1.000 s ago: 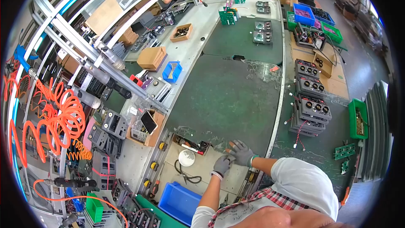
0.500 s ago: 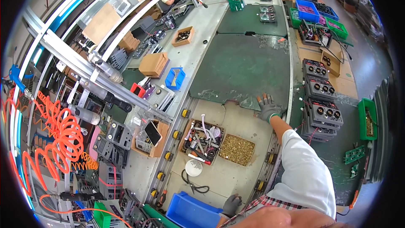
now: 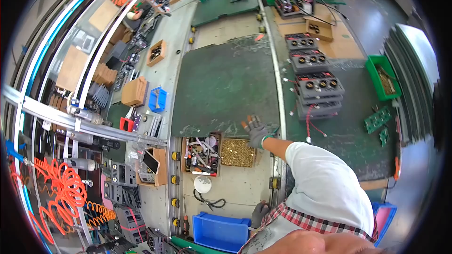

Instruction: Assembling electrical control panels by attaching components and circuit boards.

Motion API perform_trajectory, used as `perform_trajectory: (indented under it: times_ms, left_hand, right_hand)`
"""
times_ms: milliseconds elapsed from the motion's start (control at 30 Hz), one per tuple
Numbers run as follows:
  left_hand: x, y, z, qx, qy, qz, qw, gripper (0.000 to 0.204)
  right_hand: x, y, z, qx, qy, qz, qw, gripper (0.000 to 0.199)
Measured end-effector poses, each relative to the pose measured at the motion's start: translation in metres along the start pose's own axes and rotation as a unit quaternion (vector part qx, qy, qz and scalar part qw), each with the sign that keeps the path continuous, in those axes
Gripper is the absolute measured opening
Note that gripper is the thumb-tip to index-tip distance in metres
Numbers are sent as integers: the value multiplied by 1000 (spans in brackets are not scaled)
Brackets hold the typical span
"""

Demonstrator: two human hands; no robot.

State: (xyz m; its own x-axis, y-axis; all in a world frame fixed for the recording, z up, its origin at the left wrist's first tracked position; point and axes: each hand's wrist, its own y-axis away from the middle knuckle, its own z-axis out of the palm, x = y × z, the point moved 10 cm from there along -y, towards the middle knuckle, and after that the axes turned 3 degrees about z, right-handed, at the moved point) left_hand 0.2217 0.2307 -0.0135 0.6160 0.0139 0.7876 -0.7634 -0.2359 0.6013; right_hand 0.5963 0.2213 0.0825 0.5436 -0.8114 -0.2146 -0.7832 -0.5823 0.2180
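My right hand [image 3: 257, 132], in a grey glove with bare fingertips, lies at the near edge of a large worn green board [image 3: 226, 84]. Its fingers are spread and pointing away from me. Below that hand is a box of small brass-coloured screws [image 3: 238, 154], beside a box of mixed parts and tools [image 3: 202, 162]. My left hand [image 3: 259, 212], also gloved in grey, is low beside my checked apron and right of a blue bin [image 3: 221, 233]. Its fingers look curled in; the apron covers part of it, and anything inside them is hidden.
Metal rails with yellow rollers [image 3: 175, 179] flank the board's lane. Stacked grey units with round black fittings [image 3: 320, 84] stand on the right bench. Orange coiled hoses [image 3: 61, 183] and power drivers hang at left. A white tub [image 3: 203, 184] and black cable lie below the boxes.
The green board has come nearer with my right hand on it, and a gap now shows between it and the farther board. The view has swung rightward.
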Motion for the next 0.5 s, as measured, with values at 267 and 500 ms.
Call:
perform_trajectory:
  times_ms: [267, 500]
  left_hand:
    - [44, 54, 3, 27, -101, 53, 993, 47]
    - [48, 98, 35, -33, -197, 102, 974, 38]
  right_hand:
    - [-67, 109, 37, -27, -44, -50, 997, 93]
    - [-73, 160, 10, -170, -279, -34, 944, 62]
